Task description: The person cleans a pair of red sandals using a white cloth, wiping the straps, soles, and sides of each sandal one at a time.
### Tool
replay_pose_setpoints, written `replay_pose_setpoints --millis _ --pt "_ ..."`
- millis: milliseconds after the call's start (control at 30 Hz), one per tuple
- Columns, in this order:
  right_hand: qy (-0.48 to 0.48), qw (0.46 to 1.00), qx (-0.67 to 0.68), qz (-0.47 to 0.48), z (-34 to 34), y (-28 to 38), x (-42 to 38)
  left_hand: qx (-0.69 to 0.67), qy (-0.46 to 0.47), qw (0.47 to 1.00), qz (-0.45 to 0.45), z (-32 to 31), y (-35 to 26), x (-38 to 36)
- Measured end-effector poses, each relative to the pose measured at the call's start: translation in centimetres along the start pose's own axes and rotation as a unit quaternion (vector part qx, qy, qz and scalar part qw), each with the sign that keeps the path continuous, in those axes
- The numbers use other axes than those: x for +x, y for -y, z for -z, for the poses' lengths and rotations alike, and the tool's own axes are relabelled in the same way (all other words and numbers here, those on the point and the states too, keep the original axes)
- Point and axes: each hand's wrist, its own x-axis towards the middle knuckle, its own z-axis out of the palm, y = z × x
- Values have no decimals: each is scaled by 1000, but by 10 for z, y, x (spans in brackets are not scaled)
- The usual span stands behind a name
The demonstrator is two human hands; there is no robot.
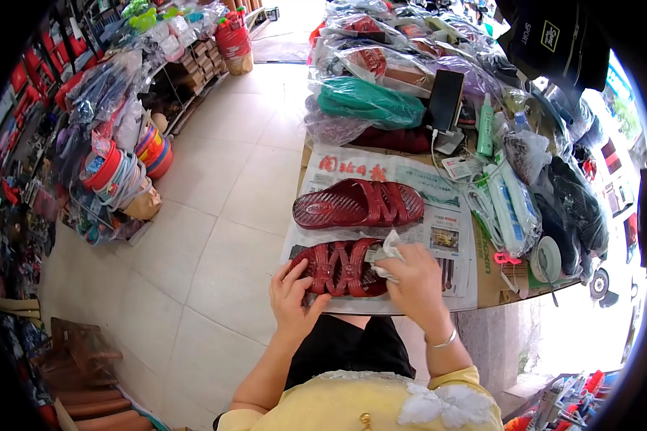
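Two dark red strappy sandals lie on a newspaper [449, 197] spread over the table. The farther sandal [356, 203] rests untouched, its toe pointing right. My left hand [295, 293] holds the left end of the nearer sandal [334, 268], fingers on its far side and thumb on its near side. At the other end of that sandal, my right hand [412, 276] grips a crumpled white cloth or tissue [389, 251] and presses it by the opening. The fingertips of my right hand are partly hidden by the cloth.
Plastic-wrapped goods [370, 100] fill the table's far side. A black phone [446, 99] with a white cable stands near a green tube [486, 126]. At the right are a tape roll [545, 258] and bagged items. Buckets [108, 172] stand on the floor at left.
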Motion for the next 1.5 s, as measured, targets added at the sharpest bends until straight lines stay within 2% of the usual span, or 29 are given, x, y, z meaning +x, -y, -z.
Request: replay_pose_setpoints --millis 67,133,200,367,433,467,533,600,733,800,867,967,1133,1233,1267,1333,1400,1433,1500 --pt "4 999 51 -13 10 -14 -5 -5 0 1000 3 0 0 0" --pt "-3 999 29 -29 19 -28 -15 -16 -1 1000 11 0 -1 -1" --pt "-14 993 -1 -118 24 -41 -22 -15 -2 1000 6 -1 0 0" --pt "-5 994 -55 -91 6 -15 -8 -9 -10 1000 -1 -2 1 1" --pt "6 998 -65 -25 -2 0 1 -5 -14 1000 -7 -2 1 0" --pt "6 998 -65 -24 -2 -2 2 -11 -21 1000 0 -4 2 -1" --pt "1 1000 5 -20 0 -8 2 -15 -30 999 8 -5 2 -1" --pt "1 999 24 -21 9 -16 -3 -12 -23 1000 3 -3 2 -2" --pt "4 996 21 -84 21 -31 -18 -9 -16 1000 3 -1 1 -1" --pt "-31 994 5 -101 19 -34 -20 -6 -19 1000 5 -1 1 0" --pt "-29 996 -20 -88 12 -23 -14 -7 -21 1000 6 -2 1 0" --pt "4 1000 1 4 -3 -5 -5 -8 -24 1000 6 -2 1 -1" --pt "35 998 57 2 11 -9 5 -2 -23 1000 1 -1 4 -1" --pt "-50 995 79 44 27 -2 26 -5 -24 1000 8 -2 0 -2" --pt "-50 995 78 43 23 5 35 -2 -25 1000 5 -2 0 -1" --pt "-6 977 125 172 10 27 51 2 -26 1000 0 -2 2 -1" --pt "77 955 137 251 -32 37 55 1 -37 999 -10 -4 3 -2" --pt "120 959 79 244 -45 44 56 -10 -38 999 6 -3 1 -1" --pt "152 962 83 212 -46 38 58 -38 -39 998 30 -3 3 -3"
